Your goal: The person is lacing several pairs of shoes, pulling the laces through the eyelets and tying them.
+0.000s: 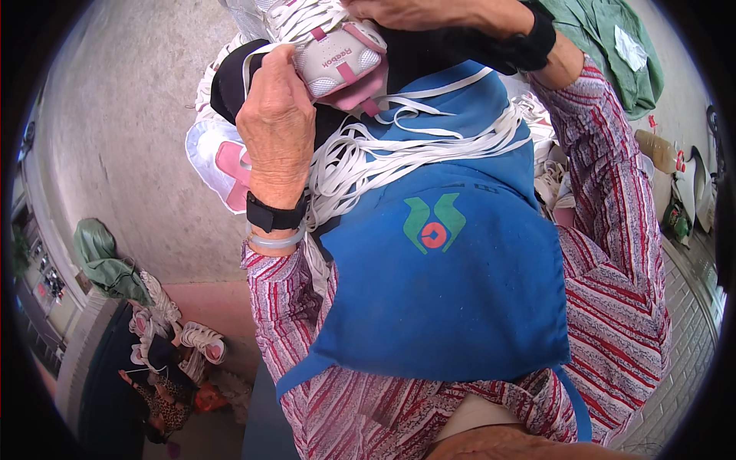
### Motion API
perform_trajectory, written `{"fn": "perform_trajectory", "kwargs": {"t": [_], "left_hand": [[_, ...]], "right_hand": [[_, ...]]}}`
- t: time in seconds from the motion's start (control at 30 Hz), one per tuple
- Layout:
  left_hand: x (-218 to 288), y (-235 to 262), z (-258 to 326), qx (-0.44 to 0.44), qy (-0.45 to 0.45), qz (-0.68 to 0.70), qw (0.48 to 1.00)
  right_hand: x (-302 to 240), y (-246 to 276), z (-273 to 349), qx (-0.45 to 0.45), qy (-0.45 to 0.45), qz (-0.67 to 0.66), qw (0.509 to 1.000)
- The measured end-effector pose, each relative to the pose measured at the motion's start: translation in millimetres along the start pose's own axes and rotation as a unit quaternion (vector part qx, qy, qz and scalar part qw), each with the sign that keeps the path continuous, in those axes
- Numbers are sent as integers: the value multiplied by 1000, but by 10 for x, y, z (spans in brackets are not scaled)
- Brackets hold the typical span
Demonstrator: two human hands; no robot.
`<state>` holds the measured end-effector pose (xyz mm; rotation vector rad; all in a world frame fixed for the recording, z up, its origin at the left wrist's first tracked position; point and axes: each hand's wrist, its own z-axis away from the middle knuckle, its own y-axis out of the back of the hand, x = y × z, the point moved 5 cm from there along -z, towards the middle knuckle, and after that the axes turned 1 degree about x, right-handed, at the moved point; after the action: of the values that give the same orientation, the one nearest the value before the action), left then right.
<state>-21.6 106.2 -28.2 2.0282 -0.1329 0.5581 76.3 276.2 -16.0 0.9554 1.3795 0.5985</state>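
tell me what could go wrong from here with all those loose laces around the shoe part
The loose white laces lie in overlapping loops across the blue apron, so they could tangle or knot when pulled. Some loops lie right beside the left wrist's black band and pale bracelet, where one might snag. The pink and white shoe part sits over dark cloth, the left hand at its edge; it might slip if not kept steady.

Concrete floor (138, 153), green sacks (646, 80) and laced shoe uppers (337, 55) suggest a makeshift workshop.
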Motion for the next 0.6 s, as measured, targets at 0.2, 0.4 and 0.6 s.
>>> {"fn": "perform_trajectory", "kwargs": {"t": [0.2,0.4,0.6], "left_hand": [[-19,-6,-114,17,-105,-89,990],[370,94,-223,6,-183,-32,982],[488,-109,-10,-137,132,261,946]], "right_hand": [[0,-54,-1,-20,19,111,993],[-143,-49,37,44,77,121,989],[69,-43,-18,-7,49,-4,999]]}}
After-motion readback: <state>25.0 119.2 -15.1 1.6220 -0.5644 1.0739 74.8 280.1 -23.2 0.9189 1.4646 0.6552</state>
